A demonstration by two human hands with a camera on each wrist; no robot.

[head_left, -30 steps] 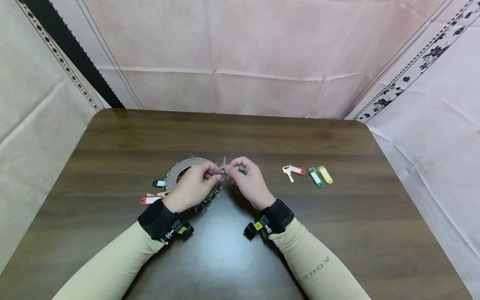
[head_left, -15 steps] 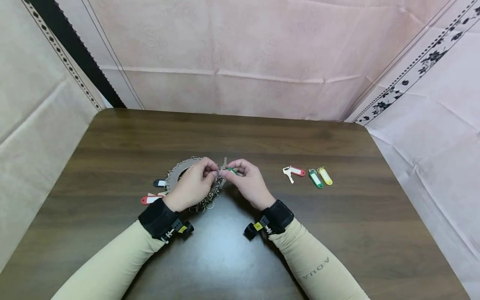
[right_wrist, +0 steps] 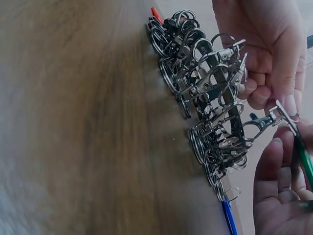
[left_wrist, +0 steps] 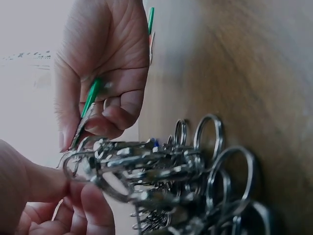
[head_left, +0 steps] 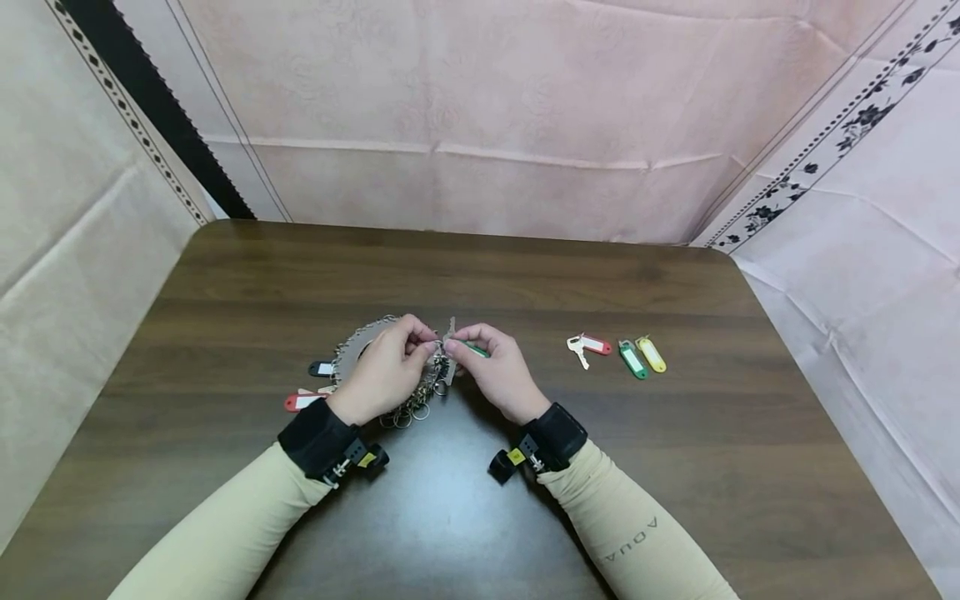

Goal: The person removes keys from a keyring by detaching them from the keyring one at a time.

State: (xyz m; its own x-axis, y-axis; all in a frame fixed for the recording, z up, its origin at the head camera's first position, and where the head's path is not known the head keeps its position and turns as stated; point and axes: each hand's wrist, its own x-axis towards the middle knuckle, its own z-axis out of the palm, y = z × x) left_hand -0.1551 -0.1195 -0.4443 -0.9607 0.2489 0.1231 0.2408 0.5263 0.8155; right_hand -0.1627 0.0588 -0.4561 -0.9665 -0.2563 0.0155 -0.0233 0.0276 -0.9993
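Note:
My left hand (head_left: pixel 390 367) is at a grey metal ring holder (head_left: pixel 347 354) hung with many small clasps and split rings. Its thumb and finger pinch a small metal clasp (left_wrist: pixel 80 159) at the holder's right side. My right hand (head_left: pixel 498 371) pinches a green key tag (head_left: pixel 477 349) close beside the left fingertips. A key (head_left: pixel 452 327) stands up between both hands. The tag's metal end meets the clasp in the right wrist view, where the green tag (right_wrist: pixel 304 156) slants downward; whether they are linked, I cannot tell. Fingers partly hide the join.
A red tag (head_left: pixel 597 344) with a key (head_left: pixel 577 347), a green tag (head_left: pixel 633 359) and a yellow tag (head_left: pixel 651 354) lie to the right on the wooden table (head_left: pixel 480 275). A black tag (head_left: pixel 321 368) and a red tag (head_left: pixel 302 402) stick out left of the holder.
My right hand has shifted slightly down, and the green tag has turned in its fingers. A metal key-like piece now shows below the fingertips. The left hand has barely moved.

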